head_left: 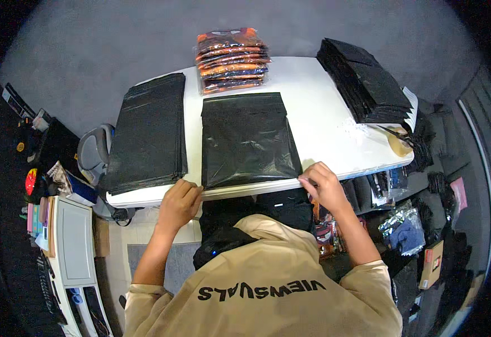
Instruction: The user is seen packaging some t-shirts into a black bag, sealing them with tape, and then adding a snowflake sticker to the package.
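Note:
A black plastic mailer bag [248, 140] lies flat in front of me at the near edge of the white table [313, 101]. Its flap end points away from me, and its surface looks shiny and slightly creased. My left hand [180, 203] is closed at the bag's near left corner, fingers pinched together there. At the near right corner, my right hand [324, 185] pinches the bag between thumb and fingers. Just left of the bag rests a stack of flat black bags [150, 132], close to my left hand.
A pile of orange and dark clear-wrapped packets [233, 62] stands beyond the bag. A thick stack of black bags [366, 81] is at the far right, with scissors [392, 133] and a tape roll [400, 144] nearby. Left of the table are a grey chair [94, 149] and white cabinet [76, 241].

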`<action>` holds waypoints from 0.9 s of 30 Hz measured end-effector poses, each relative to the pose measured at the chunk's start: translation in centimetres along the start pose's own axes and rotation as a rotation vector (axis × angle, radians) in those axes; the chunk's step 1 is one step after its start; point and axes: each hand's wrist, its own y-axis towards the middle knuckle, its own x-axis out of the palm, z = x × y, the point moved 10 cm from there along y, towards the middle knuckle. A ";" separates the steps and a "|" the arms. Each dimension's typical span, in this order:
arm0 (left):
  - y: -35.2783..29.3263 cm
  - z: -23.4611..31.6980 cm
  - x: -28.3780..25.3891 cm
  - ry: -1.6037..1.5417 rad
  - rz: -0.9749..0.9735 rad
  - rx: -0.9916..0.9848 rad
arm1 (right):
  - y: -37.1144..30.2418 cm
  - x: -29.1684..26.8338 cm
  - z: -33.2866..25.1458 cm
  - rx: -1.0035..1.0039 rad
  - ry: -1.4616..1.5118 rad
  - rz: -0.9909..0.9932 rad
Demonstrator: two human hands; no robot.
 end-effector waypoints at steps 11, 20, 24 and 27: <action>5.9 2.8 3.7 -0.176 -0.111 0.059 | 5.6 3.3 -4.1 -0.069 -0.023 -0.198; 20.7 -12.0 15.3 -0.195 -0.167 -0.124 | 23.2 15.6 6.9 0.136 -0.105 -0.329; 22.1 -15.1 21.6 -0.158 -0.357 -0.159 | 23.5 19.3 11.5 0.309 -0.264 -0.520; 21.9 -13.7 22.6 -0.181 -0.410 -0.271 | 21.4 18.7 14.7 0.317 -0.308 -0.505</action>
